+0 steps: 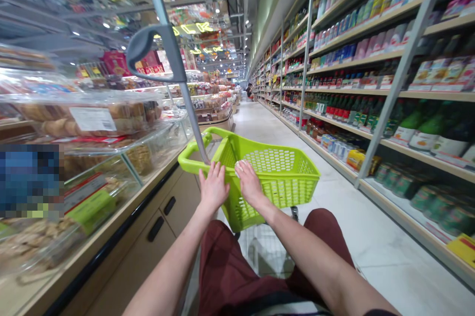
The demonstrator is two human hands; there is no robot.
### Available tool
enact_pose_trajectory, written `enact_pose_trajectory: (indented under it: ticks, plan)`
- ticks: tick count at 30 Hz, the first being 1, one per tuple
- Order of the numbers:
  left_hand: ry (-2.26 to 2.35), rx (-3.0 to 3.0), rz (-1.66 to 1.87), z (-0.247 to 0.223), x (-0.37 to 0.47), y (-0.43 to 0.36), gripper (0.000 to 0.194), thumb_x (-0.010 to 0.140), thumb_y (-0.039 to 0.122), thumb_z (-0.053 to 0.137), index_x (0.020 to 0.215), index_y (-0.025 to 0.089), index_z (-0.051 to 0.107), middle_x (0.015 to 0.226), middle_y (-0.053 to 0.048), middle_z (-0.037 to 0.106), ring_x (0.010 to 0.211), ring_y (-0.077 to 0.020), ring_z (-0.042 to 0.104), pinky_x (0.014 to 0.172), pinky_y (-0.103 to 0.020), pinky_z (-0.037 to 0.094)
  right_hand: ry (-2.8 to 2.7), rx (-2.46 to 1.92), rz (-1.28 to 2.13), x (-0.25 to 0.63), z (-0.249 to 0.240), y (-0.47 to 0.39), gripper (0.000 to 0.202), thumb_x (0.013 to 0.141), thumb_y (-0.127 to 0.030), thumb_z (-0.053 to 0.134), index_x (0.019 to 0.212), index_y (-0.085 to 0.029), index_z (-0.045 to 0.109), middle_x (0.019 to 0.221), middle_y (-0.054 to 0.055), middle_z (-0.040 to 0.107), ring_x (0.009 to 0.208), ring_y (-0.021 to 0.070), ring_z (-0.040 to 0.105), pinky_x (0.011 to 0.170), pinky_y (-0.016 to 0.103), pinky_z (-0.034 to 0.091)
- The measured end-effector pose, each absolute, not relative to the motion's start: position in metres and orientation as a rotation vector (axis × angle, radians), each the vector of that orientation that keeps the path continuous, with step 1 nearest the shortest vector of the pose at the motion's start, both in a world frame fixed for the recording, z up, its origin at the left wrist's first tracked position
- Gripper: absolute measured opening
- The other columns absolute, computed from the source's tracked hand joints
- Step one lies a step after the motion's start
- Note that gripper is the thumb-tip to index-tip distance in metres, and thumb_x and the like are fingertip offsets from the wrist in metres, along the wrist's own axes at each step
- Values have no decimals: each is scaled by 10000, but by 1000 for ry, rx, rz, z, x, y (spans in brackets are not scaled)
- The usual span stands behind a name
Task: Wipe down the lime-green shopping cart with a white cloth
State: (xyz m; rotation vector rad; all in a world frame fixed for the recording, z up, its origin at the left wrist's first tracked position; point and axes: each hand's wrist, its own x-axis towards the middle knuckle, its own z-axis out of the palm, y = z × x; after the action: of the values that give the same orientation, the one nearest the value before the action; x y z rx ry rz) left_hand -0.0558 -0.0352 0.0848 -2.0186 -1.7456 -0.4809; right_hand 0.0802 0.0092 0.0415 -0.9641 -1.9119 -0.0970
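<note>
Okay, left hand lies palm down on the near rim of the cart, fingers stretched out, not clenched. Right hand just beside it, fingers bent over the same rim, a small white wad at the fingertips; can't tell if it's pinched or only pressed down. Gap between hands is small.

Edges: counter with black edge strip runs close along the left, so tight there. Pale tile floor leaves more room on the right and straight on down the aisle.

Cart sits right in front, between and beyond the knees, basket pointing away and to the right. Bright lime-green plastic, lattice holes in the walls, looped push handle at the left end, wheel visible underneath. Gray pole with a gray looped grip comes down at the push handle; unclear if joined.

Farther out: clear food boxes stacked left, shelves of bottles and cans right. Maroon trousers below.
</note>
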Motion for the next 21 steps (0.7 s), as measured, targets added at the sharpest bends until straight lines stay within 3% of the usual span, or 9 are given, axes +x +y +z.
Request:
enact_pose_trajectory:
  ticks: [5, 10, 21]
  plan:
    - [-1751, -2023, -442, 85, -57, -37, 540, 749, 269, 450, 1277, 169, 399, 1383, -105, 352, 1316, -274, 203, 1038, -577, 102, -1941, -988, -169, 120, 26, 9, 557, 752, 14, 346, 1249, -208, 466, 1295, 50, 466, 1269, 170, 297, 1063, 416, 273]
    - [-1767, -1986, -440, 79, -51, -36, 590, 740, 281, 456, 1304, 135, 364, 1414, -119, 283, 1333, -275, 139, 1041, -568, 102, -1777, -1230, -252, 184, 6, 16, 544, 730, 29, 348, 1204, -185, 511, 1299, 88, 450, 1268, 216, 295, 1035, 466, 287]
    - [-1737, -1970, -431, 71, -47, -36, 644, 730, 277, 467, 1336, 128, 306, 1437, -112, 222, 1343, -272, 80, 1039, -576, 88, -1909, -1173, -269, 173, 1, 11, 574, 724, 35, 367, 1233, -203, 482, 1321, 53, 437, 1302, 201, 216, 1040, 431, 283]
